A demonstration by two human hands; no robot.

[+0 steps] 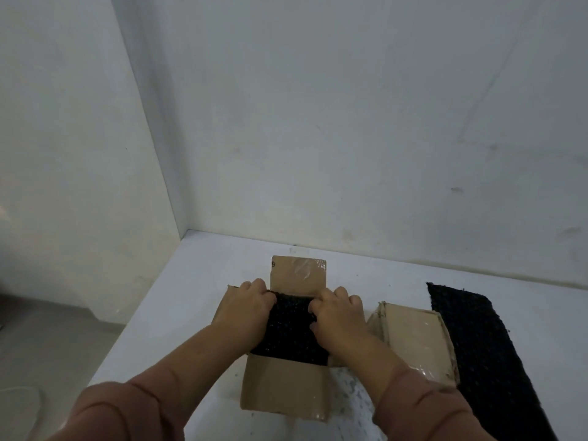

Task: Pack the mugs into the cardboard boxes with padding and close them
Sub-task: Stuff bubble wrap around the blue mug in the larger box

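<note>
An open cardboard box [283, 389] stands on the white table, its far flap [299, 276] upright and its near flap folded down toward me. A black foam padding piece [291, 332] fills the box's opening. My left hand [243, 308] grips the padding's left far edge, fingers curled over it. My right hand [339, 316] presses on the padding's right far edge, fingers curled. No mug shows; what lies under the padding is hidden.
A second cardboard box [413, 337], closed and taped, lies just right of the open one. A long black foam strip [477, 351] lies further right. The white table [178, 313] sits in a wall corner; its left edge drops to the floor.
</note>
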